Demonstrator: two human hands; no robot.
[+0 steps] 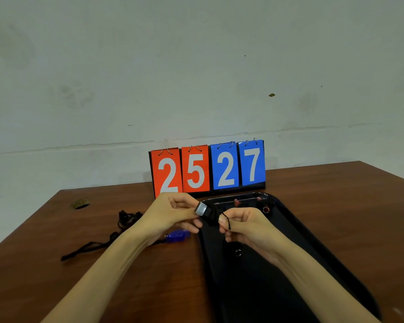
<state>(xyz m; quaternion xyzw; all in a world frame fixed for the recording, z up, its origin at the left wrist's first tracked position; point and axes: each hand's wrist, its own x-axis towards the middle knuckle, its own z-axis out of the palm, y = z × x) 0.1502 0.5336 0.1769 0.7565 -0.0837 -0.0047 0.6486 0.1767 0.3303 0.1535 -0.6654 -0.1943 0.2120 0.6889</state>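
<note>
Single wide-angle head-worn view, facing forward and downward over counter (324, 206) toward wall (196, 66); left hand (170, 213) and right hand (245, 226) close, low centre.

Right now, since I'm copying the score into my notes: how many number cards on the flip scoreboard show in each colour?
Orange-red plastic number cards, showing 2 and 5: 2
Blue plastic number cards, showing 2 and 7: 2
Total: 4
</note>
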